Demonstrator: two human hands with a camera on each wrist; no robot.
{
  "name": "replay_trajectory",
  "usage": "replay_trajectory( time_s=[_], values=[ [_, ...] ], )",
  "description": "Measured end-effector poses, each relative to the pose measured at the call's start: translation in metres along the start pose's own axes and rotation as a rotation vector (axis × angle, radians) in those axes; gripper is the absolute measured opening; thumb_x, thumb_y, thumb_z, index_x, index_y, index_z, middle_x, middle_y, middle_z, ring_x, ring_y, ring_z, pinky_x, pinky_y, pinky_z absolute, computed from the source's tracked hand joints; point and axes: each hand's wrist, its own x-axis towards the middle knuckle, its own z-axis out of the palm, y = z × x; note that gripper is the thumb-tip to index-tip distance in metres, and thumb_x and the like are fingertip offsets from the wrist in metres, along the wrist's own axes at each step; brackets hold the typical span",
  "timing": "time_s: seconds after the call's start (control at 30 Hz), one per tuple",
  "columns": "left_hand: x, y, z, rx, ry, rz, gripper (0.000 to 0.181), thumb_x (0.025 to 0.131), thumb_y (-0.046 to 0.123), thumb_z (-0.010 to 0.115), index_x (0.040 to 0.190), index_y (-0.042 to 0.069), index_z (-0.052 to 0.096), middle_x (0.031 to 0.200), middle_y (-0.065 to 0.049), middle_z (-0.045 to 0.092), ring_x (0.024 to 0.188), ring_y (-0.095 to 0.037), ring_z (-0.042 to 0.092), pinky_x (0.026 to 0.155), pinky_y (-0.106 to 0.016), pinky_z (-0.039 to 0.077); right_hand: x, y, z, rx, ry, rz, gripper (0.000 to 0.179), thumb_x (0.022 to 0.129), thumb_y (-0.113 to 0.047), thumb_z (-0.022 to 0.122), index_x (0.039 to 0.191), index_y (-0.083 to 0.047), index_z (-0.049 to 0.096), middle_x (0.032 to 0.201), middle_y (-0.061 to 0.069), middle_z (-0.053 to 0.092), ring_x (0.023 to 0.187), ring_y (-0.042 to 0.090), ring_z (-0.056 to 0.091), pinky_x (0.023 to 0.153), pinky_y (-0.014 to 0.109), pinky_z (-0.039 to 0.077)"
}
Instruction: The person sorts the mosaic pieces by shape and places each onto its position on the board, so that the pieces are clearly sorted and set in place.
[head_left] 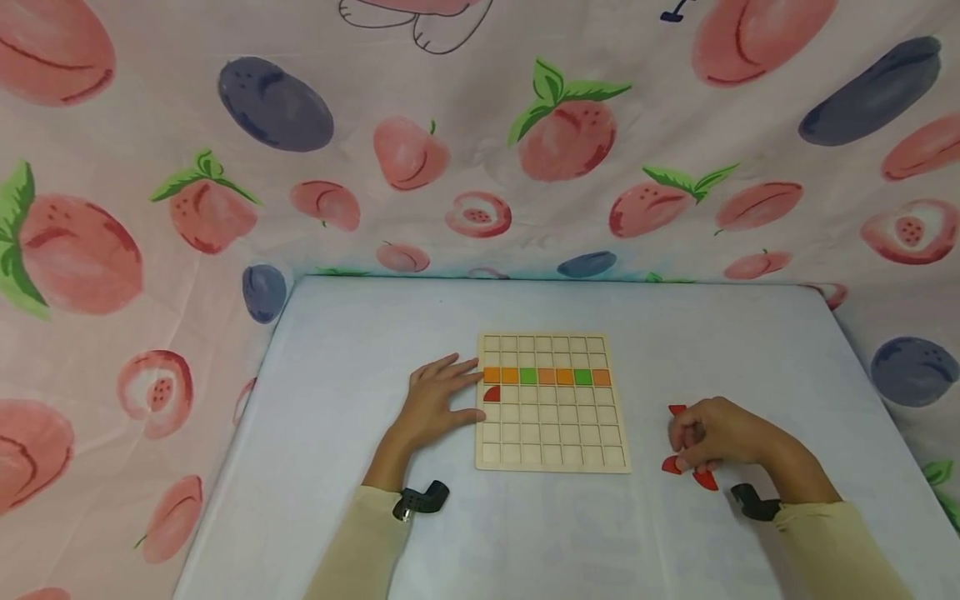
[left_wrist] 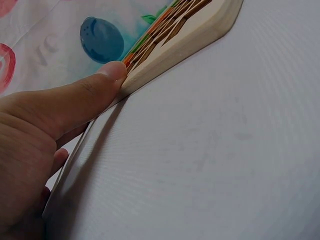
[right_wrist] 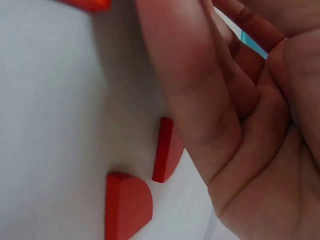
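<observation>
A square wooden grid board [head_left: 553, 434] lies on the white table. Its third row holds orange and green square tiles [head_left: 528, 377]. Below them at the left is a red quarter-round piece [head_left: 491, 394]. My left hand [head_left: 433, 404] spreads its fingers along the board's left edge; in the left wrist view, the thumb [left_wrist: 92, 92] presses the wooden rim. To the right of the board, my right hand [head_left: 722, 432] bends its fingers low over loose red pieces [head_left: 705, 480]. Two red pieces [right_wrist: 131, 202] lie beside it in the right wrist view. Its fingertips are hidden there; I cannot tell whether they hold one.
A white cloth [head_left: 330, 350] covers the table. Behind and beside it hangs a pink fabric [head_left: 450, 300] printed with peaches and blue fruit. Each wrist wears a black camera mount [head_left: 423, 498] close above the tabletop.
</observation>
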Motion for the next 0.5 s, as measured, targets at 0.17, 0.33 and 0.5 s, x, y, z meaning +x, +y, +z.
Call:
replay_trajectory(
  time_s=[0.17,0.33,0.5],
  values=[
    [-0.0002,0.0001,0.0001,-0.004,0.004,-0.001,0.068,0.083,0.051,0.080,0.142,0.023,0.062,0.158,0.008,0.049,0.154,-0.023,0.030,0.118,-0.056,0.023,0.0008,-0.0020,0.0024,-0.014,0.012,-0.028,0.018,0.078,-0.026,0.089,0.083,-0.018,0.074,0.063,-0.002,0.065,0.053,0.013,0.059,0.052,0.030,0.054],
    [0.0000,-0.0015,0.0016,0.000,-0.001,-0.014,0.069,0.083,0.052,0.080,0.143,0.025,0.061,0.158,0.010,0.048,0.155,-0.022,0.029,0.119,-0.055,0.022,0.0017,-0.0042,0.0039,-0.024,0.070,-0.009,0.016,0.079,-0.026,0.088,0.084,-0.018,0.075,0.066,-0.001,0.068,0.056,0.015,0.063,0.055,0.029,0.056],
    [0.0001,-0.0019,0.0022,-0.005,0.002,-0.012,0.069,0.083,0.052,0.080,0.143,0.024,0.062,0.158,0.010,0.048,0.155,-0.021,0.029,0.119,-0.055,0.022,0.0048,-0.0019,0.0026,0.007,0.133,0.020,0.013,0.083,-0.019,0.084,0.088,-0.014,0.074,0.072,0.002,0.067,0.061,0.018,0.066,0.058,0.029,0.057]
  ],
)
